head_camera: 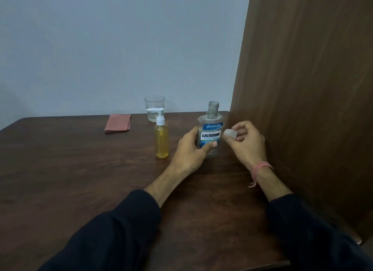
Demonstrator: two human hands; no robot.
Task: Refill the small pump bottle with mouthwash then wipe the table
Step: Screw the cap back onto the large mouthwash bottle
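Observation:
The mouthwash bottle stands upright on the dark wooden table, its neck uncapped. My left hand grips the bottle's lower body, thumb across the blue label. Just right of the bottle, my right hand pinches the clear cap in its fingertips. To the left of the bottle stands the small pump bottle, holding yellow liquid with its white pump head on. A folded pink cloth lies flat near the table's back edge.
A clear drinking glass with a little liquid stands behind the pump bottle. A tall wooden panel rises along the table's right side. A pale wall lies behind the table.

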